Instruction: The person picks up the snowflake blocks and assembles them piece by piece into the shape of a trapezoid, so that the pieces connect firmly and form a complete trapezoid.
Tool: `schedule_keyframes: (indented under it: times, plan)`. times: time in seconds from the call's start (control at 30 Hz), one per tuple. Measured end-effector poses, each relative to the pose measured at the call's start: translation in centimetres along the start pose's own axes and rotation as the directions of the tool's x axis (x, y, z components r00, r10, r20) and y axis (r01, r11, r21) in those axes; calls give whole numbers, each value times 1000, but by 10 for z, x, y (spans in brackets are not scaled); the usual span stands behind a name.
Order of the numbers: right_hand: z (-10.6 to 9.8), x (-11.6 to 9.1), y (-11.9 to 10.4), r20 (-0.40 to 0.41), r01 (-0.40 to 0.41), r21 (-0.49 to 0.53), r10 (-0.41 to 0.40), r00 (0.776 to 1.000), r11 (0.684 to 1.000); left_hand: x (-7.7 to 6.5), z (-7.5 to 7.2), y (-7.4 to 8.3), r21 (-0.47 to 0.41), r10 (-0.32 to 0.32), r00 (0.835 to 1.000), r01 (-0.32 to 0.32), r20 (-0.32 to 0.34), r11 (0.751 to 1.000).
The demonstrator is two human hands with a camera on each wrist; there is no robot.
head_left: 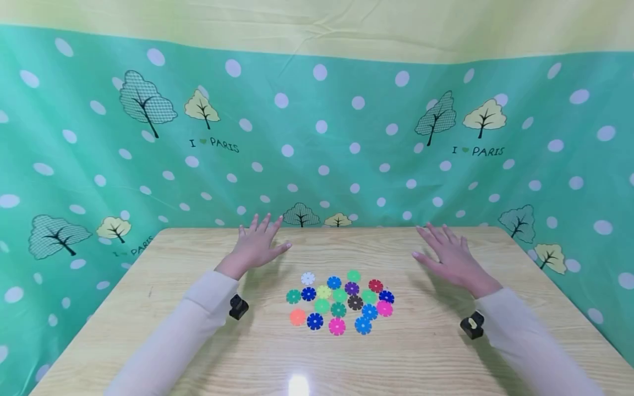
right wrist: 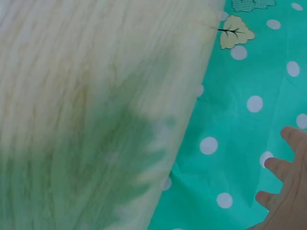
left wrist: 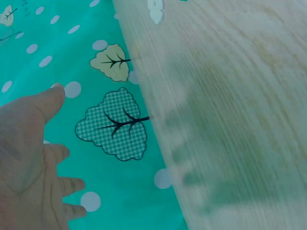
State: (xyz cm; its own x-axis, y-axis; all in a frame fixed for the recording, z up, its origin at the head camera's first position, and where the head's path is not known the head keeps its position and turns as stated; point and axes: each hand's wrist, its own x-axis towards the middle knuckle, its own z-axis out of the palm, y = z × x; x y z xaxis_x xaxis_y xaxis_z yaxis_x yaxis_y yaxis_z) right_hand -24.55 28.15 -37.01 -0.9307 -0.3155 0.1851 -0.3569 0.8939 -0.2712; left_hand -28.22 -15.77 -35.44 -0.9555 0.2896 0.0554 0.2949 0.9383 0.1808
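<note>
Several notched, round plastic discs lie flat in a loose cluster mid-table, among them a white disc (head_left: 307,278), an orange disc (head_left: 298,317), a dark brown disc (head_left: 355,302) and a red disc (head_left: 375,285). My left hand (head_left: 257,245) is held over the table to the left of the cluster, fingers spread and straight, holding nothing. On the other side my right hand (head_left: 452,258) is likewise spread, with nothing in it. Both cast shadows on the wood. In the left wrist view the palm of the left hand (left wrist: 24,163) shows; the right wrist view catches only part of the right hand (right wrist: 288,177).
The wooden table (head_left: 148,330) ends at a green dotted cloth (head_left: 342,181) hanging behind it and along both sides. Small black devices sit at the wrists, one at the left wrist (head_left: 239,307) and one at the right wrist (head_left: 473,325). A bright reflection shows near the front.
</note>
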Motion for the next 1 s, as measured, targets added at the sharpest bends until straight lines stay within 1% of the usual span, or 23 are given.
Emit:
schedule_keyframes:
  times: [0.2, 0.3, 0.47, 0.6, 0.7, 0.8, 0.9, 1.0]
  plan:
    - [-4, -10, -2, -30, 44, 8, -44, 999, 999, -2, 0, 0, -43, 24, 1000, -24, -6, 999]
    - [-4, -17, -4, -57, 68, 28, -67, 996, 997, -5, 0, 0, -53, 50, 999, -51, -22, 997]
    - [2, -29, -14, -90, 155, 117, -145, 985, 981, -12, 0, 0, -72, 107, 993, -111, -50, 991]
    - [11, -44, -23, -94, 188, 209, -171, 981, 960, -21, 4, 4, -133, 163, 984, -171, -73, 976]
    - [16, -51, -30, -83, 184, 276, -168, 982, 943, -26, 9, 5, -203, 205, 974, -221, -96, 954]
    - [20, -54, -37, -53, 159, 338, -150, 987, 928, -31, 15, 5, -300, 230, 967, -252, -107, 920]
    - [23, -54, -42, -8, 105, 409, -112, 994, 907, -35, 20, 5, -400, 227, 967, -254, -114, 881]
    - [28, -53, -46, 39, 50, 468, -77, 996, 882, -39, 24, 5, -482, 199, 970, -241, -137, 843]
